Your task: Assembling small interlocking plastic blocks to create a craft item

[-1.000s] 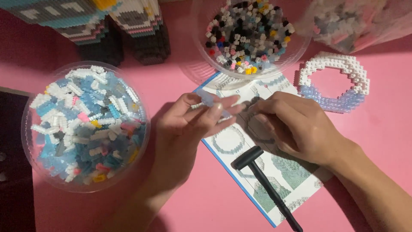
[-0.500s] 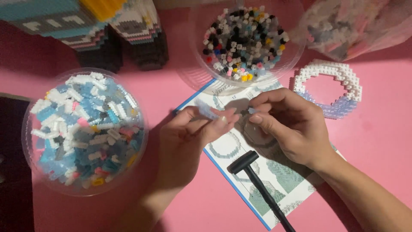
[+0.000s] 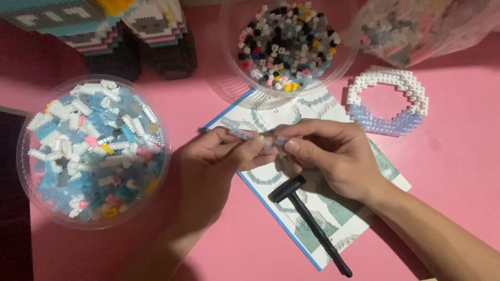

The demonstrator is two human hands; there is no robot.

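My left hand pinches a thin strip of pale translucent blue bricks between thumb and fingers. My right hand meets it from the right, its fingertips closed on a small pale brick at the strip's end. Both hands hover over an instruction sheet on the pink table. A small black hammer tool lies on the sheet just below my right hand.
A clear round tub of white, blue and pink bricks sits at the left. Another tub of dark mixed bricks is at the top. A white-and-blue brick ring lies right. A built brick model stands top left, a plastic bag top right.
The strip of blue bricks has come clear between my left fingers, and my right fingertips have closed in on its right end. Both hands shifted slightly up.
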